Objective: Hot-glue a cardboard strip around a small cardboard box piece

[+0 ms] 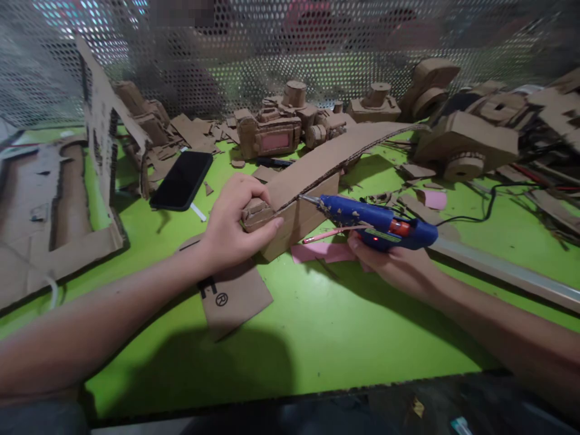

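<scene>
My left hand (231,220) pinches a small folded cardboard piece (256,214) against the end of a long cardboard beam (303,208), which has a curved strip along its top. My right hand (385,260) grips a blue hot glue gun (376,222) with an orange part and a lit red dot. Its metal nozzle (309,198) points at the cardboard beam, close to the small piece. A pink-and-orange pencil (333,234) lies across my right fingers, under the gun. A cardboard scrap with a printed ® mark (233,299) lies under my left wrist.
The bright green table (272,362) holds a black smartphone (181,180), pink scraps (321,252), and a metal ruler (502,269). Several cardboard machine models (272,130) and offcuts stand behind, with a tall cardboard panel (102,121) at left, black cables at right, and perforated metal mesh (272,54) beyond.
</scene>
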A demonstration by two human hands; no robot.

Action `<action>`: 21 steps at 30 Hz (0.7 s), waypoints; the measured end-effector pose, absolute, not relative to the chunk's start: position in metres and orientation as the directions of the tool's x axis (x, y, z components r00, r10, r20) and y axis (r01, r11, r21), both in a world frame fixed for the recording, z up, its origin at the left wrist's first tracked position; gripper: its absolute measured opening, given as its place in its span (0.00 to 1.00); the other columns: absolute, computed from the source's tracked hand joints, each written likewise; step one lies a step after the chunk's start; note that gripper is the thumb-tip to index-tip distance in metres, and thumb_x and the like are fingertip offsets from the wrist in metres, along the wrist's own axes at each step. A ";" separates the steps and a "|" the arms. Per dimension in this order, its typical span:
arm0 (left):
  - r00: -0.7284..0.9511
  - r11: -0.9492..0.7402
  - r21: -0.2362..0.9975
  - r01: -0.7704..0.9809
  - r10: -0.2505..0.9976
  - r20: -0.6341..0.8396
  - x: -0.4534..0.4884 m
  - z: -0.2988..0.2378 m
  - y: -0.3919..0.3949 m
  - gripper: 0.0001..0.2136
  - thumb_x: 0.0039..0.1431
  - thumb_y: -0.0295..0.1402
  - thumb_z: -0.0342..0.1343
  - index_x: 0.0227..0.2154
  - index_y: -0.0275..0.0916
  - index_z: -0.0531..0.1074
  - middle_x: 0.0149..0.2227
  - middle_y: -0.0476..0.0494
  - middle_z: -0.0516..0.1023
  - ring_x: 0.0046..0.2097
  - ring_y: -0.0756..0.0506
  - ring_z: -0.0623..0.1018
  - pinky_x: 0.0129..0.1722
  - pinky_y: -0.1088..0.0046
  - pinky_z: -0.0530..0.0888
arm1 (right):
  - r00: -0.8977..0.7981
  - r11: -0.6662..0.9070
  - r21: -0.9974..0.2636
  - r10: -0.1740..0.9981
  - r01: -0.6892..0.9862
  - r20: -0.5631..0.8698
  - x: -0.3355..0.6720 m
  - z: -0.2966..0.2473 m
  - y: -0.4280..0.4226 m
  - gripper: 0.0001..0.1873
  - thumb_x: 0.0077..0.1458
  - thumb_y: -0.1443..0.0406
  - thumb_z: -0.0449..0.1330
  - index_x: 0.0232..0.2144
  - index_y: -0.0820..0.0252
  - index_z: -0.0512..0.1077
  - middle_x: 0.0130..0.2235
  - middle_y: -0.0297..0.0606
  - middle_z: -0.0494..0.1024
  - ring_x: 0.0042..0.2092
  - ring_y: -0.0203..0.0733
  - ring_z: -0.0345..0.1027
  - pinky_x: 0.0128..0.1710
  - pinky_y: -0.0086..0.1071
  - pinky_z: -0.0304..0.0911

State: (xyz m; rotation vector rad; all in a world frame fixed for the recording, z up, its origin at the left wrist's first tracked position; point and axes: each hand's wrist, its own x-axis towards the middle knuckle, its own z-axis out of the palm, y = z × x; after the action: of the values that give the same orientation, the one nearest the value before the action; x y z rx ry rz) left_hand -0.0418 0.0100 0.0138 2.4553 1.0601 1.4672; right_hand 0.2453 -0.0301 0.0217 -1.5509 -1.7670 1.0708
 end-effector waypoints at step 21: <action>0.291 -0.723 0.433 0.538 0.642 0.710 -0.042 0.015 0.008 0.07 0.60 0.32 0.62 0.37 0.46 0.68 0.38 0.45 0.78 0.43 0.40 0.78 0.44 0.58 0.79 | -0.148 -0.026 -0.883 0.983 0.468 -0.107 0.245 0.026 -0.029 0.19 0.51 0.48 0.66 0.23 0.49 0.65 0.15 0.30 0.68 0.18 0.40 0.62 0.17 0.35 0.65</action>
State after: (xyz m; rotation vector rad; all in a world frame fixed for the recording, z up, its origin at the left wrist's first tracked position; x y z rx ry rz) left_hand -0.0424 0.0083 0.0151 2.4330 1.1160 1.4207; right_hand 0.2449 -0.0289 0.0261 -1.5297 -1.6641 1.1219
